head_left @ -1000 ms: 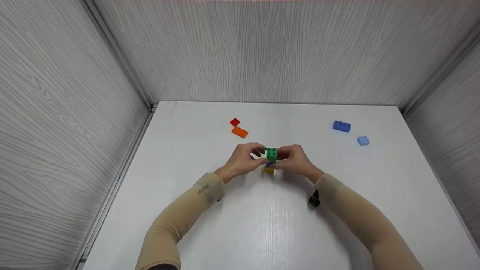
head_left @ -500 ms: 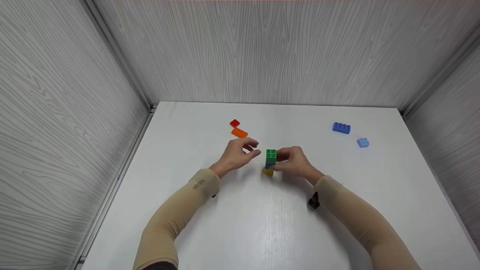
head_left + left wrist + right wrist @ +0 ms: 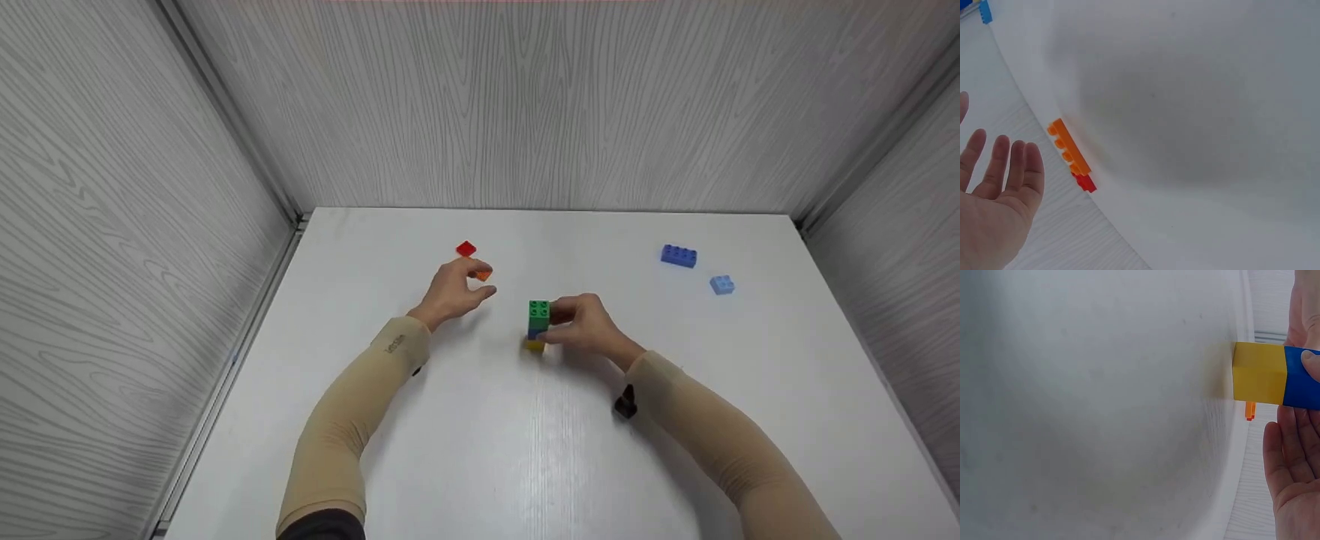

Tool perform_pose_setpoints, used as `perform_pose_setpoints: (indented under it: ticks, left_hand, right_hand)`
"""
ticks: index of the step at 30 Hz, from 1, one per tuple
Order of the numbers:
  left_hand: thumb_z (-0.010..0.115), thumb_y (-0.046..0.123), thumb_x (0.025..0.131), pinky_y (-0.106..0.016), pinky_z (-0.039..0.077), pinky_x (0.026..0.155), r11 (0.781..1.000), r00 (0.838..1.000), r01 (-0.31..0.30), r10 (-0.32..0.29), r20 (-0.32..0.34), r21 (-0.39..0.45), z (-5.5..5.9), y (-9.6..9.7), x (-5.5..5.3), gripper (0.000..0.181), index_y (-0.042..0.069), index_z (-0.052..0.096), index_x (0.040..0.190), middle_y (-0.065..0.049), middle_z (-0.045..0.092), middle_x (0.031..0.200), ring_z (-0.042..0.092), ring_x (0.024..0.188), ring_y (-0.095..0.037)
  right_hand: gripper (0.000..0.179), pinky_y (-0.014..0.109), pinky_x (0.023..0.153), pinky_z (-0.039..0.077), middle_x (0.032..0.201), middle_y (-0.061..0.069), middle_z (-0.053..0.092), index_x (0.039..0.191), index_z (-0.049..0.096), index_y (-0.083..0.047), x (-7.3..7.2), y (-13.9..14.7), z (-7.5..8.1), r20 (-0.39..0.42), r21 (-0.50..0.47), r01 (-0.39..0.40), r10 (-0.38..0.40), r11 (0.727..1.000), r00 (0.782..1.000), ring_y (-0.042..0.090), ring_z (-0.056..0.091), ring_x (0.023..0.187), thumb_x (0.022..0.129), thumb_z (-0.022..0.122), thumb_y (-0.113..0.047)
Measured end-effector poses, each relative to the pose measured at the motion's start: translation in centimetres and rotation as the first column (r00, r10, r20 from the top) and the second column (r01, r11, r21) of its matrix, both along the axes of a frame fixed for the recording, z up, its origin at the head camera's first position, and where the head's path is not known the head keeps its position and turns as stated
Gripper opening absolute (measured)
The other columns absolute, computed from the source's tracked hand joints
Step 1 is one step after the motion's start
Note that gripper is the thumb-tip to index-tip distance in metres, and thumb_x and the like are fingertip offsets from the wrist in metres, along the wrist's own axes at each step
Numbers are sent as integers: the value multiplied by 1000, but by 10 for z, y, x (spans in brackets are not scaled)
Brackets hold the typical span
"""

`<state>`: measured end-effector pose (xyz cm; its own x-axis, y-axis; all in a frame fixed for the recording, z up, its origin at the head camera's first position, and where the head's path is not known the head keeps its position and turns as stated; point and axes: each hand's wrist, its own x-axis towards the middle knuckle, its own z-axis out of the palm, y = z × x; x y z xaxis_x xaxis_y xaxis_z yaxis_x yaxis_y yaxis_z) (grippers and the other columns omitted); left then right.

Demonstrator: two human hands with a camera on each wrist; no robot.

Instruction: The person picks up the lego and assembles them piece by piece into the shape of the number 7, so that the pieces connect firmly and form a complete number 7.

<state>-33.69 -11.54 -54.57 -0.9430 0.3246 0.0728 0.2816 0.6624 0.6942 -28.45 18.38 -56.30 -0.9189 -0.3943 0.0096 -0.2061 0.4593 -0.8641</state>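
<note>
Fingers of the right hand pinch the stack, likely steadying it. Left hand: spread, near the orange brick.

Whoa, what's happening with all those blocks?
A person's right hand has its grip on a brick tower: green brick on top, blue brick in the middle, yellow brick below. The left hand is near the orange brick, holding nothing. A red piece lies beside that. A dark blue brick and a light blue brick lie off to the right.

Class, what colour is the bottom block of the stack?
The bottom block is yellow, seen best in the right wrist view.
</note>
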Motion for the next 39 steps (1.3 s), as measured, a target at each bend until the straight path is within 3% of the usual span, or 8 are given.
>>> perform_pose_setpoints:
  ticks: [6, 17, 20, 27, 30, 39]
  left_hand:
    - [79, 29, 105, -51, 46, 133, 996, 998, -40, 44, 43, -82, -3, -4, -17, 47, 10, 72, 147, -12, 70, 152, 62, 147, -35]
    - [81, 23, 101, -47, 51, 128, 981, 996, -46, 60, 66, -189, -12, -10, -48, 49, 9, 72, 147, -14, 70, 150, 63, 139, -35]
    - [80, 21, 101, -46, 50, 128, 976, 997, -35, 50, 63, -217, -16, -8, -51, 52, 9, 70, 150, -13, 68, 153, 61, 141, -35]
    - [78, 21, 103, -46, 48, 131, 964, 995, -40, 63, 81, -261, -20, -2, -52, 55, 13, 65, 156, -11, 63, 160, 58, 145, -33]
    - [78, 20, 104, -47, 48, 131, 963, 995, -36, 58, 76, -268, -20, -2, -52, 54, 11, 66, 156, -12, 64, 159, 57, 145, -34]
    - [78, 18, 104, -49, 51, 124, 957, 998, -36, 49, 37, -287, -26, -3, -56, 47, 10, 71, 150, -14, 69, 148, 61, 136, -36]
  right_hand:
    - [40, 35, 96, 68, 116, 9, 87, 123, 87, -11, -1, 2, -1, -1, -10, -12, 12, 1000, 1000, 23, 81, 105, 85, 97, -14]
    - [41, 34, 96, 68, 116, 9, 87, 123, 87, -11, -1, 1, -2, -14, -10, -13, 12, 1000, 1000, 23, 81, 104, 84, 98, -14]
    - [41, 32, 95, 67, 116, 8, 87, 123, 87, -11, -1, 1, -3, -22, -20, -24, 24, 1000, 999, 22, 82, 103, 84, 99, -14]
    - [38, 43, 100, 68, 116, 5, 87, 122, 88, -13, -1, 2, -1, -15, -3, -23, 23, 1000, 1000, 21, 82, 105, 85, 97, -15]
    - [38, 42, 100, 68, 117, 5, 87, 123, 88, -13, -1, 2, 0, -13, 4, -25, 25, 1000, 1000, 22, 82, 106, 86, 97, -16]
    - [37, 40, 100, 67, 119, 7, 86, 123, 87, -12, -1, 3, 1, -5, 8, -24, 24, 1000, 1000, 22, 80, 109, 87, 96, -16]
